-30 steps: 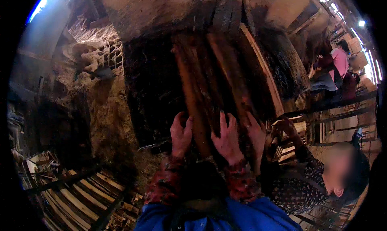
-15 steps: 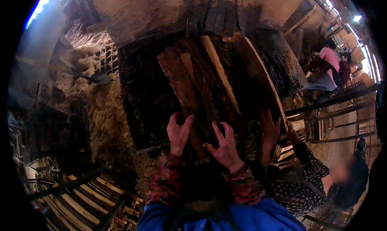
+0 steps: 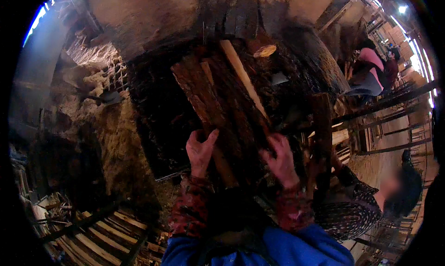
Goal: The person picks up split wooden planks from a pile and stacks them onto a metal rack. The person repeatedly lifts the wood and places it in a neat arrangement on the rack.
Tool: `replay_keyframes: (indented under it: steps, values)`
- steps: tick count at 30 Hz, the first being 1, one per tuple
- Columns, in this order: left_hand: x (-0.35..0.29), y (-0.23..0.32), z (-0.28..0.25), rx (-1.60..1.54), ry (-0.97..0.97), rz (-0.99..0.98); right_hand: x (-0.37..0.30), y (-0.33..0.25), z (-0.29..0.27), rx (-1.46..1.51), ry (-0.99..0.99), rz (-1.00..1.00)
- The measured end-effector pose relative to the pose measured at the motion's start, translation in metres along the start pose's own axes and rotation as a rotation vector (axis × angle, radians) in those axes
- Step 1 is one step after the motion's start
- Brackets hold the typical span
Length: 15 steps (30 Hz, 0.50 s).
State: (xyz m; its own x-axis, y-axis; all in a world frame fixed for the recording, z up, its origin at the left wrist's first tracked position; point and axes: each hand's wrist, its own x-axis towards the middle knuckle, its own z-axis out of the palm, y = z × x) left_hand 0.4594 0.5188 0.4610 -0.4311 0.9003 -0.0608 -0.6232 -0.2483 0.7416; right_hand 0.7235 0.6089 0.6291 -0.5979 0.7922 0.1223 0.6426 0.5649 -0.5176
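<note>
Several rough wood slabs with dark bark (image 3: 197, 92) lie side by side in front of me, their near ends toward my body. A paler, narrow wood strip (image 3: 243, 76) runs along their right side. My left hand (image 3: 200, 152) grips the left edge of the slabs, thumb on top. At the right edge, near the pale strip's lower end, my right hand (image 3: 281, 160) is curled around the wood. Its fingertips are partly lost in shadow.
A co-worker (image 3: 357, 210) at my right has a dark plank (image 3: 322, 127) by their hands. Wood strips are stacked on a rack (image 3: 99, 236) at lower left. A sooty mud wall (image 3: 148, 15) rises beyond; dark rails (image 3: 384, 103) run along the right. Another person (image 3: 371, 66) sits farther off.
My right hand has shifted right to the slabs' right edge, and my left hand has closed in on the left edge. The co-worker's plank has swung off the dark bed toward them.
</note>
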Motion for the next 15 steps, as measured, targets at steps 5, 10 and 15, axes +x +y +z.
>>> replay_keyframes:
  steps: [5,10,15]
  values:
    - [0.012,-0.023,-0.052,-0.980,-0.030,-0.399,0.034,0.058,0.036,-0.446,0.061,0.067]
    - [0.019,-0.019,-0.058,-1.499,-0.084,-0.701,0.070,0.056,0.040,-0.088,-0.088,0.173]
    - [-0.007,0.034,0.073,0.120,0.153,0.127,0.068,0.053,0.042,0.371,-0.256,0.313]
